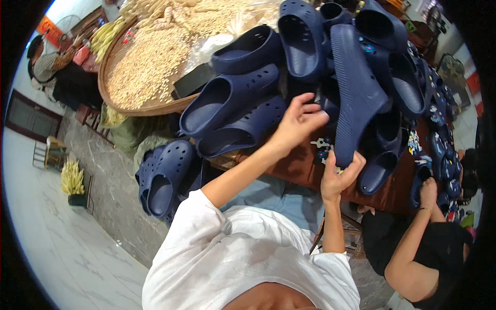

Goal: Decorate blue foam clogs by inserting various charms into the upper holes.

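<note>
My right hand grips the lower end of a navy blue foam clog, which stands on end with its ridged edge toward me. To the left of this clog, my left hand is raised with fingers apart, holding nothing. Small colourful shoe charms lie between the two hands on the brown tabletop. More navy clogs crowd around: a holed clog left of my left hand, an upright clog beyond it, and another clog right of my right hand.
A round woven tray heaped with pale kernels stands at the far left. Several clogs hang or rest lower left, by the table's edge. At right, a co-worker's hand touches a clog among decorated ones. Another person sits far left.
</note>
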Action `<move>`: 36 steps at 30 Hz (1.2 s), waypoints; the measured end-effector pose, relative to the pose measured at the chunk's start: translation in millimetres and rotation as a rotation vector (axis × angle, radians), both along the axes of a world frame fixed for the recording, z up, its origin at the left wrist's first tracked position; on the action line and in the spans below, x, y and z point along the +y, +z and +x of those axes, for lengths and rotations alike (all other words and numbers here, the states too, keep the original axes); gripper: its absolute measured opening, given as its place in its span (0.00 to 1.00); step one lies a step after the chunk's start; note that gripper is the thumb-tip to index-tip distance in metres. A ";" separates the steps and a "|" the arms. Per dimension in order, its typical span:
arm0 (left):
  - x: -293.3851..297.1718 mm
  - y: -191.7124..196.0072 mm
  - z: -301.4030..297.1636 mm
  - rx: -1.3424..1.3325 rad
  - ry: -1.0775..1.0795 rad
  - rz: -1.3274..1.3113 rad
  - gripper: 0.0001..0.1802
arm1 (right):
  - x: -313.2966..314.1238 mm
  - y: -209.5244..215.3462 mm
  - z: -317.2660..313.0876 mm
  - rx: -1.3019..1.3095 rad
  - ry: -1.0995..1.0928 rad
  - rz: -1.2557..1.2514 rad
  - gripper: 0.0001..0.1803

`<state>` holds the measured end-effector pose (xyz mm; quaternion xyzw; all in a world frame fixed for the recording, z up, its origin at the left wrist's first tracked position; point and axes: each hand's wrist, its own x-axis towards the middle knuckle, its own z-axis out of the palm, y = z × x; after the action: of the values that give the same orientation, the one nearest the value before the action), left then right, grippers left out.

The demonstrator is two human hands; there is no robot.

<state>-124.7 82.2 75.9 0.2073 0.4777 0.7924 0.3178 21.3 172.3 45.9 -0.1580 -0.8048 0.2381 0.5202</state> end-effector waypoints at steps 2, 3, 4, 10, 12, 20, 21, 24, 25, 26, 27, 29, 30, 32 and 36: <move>-17.1 12.1 19.4 0.151 -0.028 0.057 0.53 | -18.7 -2.7 5.0 -0.009 0.051 0.016 0.20; -26.5 13.7 26.2 0.241 -0.040 0.089 0.62 | -27.3 -6.8 7.5 -0.006 0.057 0.078 0.21; -36.5 20.0 34.0 0.283 -0.025 0.079 0.67 | -34.3 -12.3 9.9 -0.002 0.064 0.142 0.22; -92.0 10.7 68.8 0.579 0.366 -0.277 0.64 | -86.2 -37.8 19.3 -0.015 0.313 0.069 0.23; -116.2 8.3 77.5 0.510 0.439 -0.276 0.63 | -101.6 -41.5 19.8 -0.043 0.406 0.101 0.23; -209.6 -11.1 106.5 0.328 0.734 -0.297 0.57 | -155.7 -34.0 15.6 -0.153 0.833 0.124 0.22; -218.3 -13.8 107.5 0.290 0.775 -0.289 0.55 | -158.9 -32.0 16.1 -0.192 0.919 0.125 0.21; -244.0 -20.7 102.6 0.313 0.920 -0.305 0.50 | -160.5 -34.5 20.1 -0.195 0.918 0.073 0.20; -252.6 -21.4 98.9 0.311 0.972 -0.335 0.49 | -159.1 -36.1 21.4 -0.194 0.917 0.031 0.21; -262.9 -18.8 93.4 0.306 0.976 -0.384 0.47 | -156.5 -37.5 23.2 -0.236 0.895 0.011 0.19; -272.6 -15.2 86.9 0.302 0.979 -0.431 0.45 | -153.0 -39.5 25.1 -0.236 0.890 0.013 0.19; -288.3 -7.3 75.0 0.361 1.017 -0.567 0.39 | -146.4 -42.7 28.8 -0.301 0.831 -0.022 0.17; -296.6 -6.5 65.3 0.364 1.041 -0.675 0.38 | -143.3 -44.5 30.2 -0.300 0.828 -0.023 0.17; -301.5 -10.9 50.2 0.387 1.063 -0.812 0.36 | -138.1 -50.1 33.0 -0.350 0.776 -0.066 0.15; -304.7 -15.7 36.8 0.423 1.006 -0.883 0.35 | -129.4 -57.5 36.5 -0.389 0.746 -0.071 0.14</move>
<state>-87.9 -222.5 60.2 -0.0376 0.8442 0.5180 -0.1327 57.8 42.9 -11.6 0.0842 -0.8815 0.4032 0.2310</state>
